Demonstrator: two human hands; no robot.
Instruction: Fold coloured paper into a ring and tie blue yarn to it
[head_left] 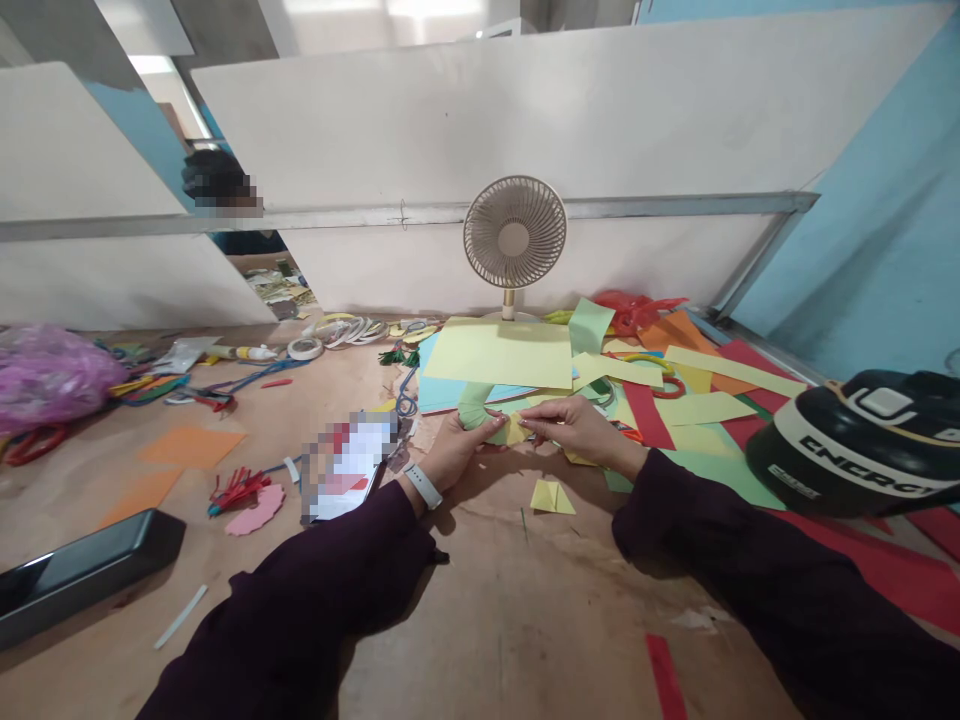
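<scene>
My left hand [454, 450] is closed on a light green curled paper piece [472, 405], which bends up from the fingers. The fingertips of my right hand [574, 425] pinch a small yellow paper piece [516, 431], held against the green one between both hands. What exactly the fingers press together is partly hidden. Just below the hands, a creased yellow paper piece [552, 497] lies on the table. Behind them are a large pale yellow sheet [499, 350] and light blue sheets [439, 390].
A small fan [514, 235] stands at the back against a white partition [375, 130]. Coloured paper strips and a black ENERGY jug [862, 440] are at right. On the left lie a phone [352, 465], a black case [90, 575], red tassels [240, 488] and a purple bag [56, 380].
</scene>
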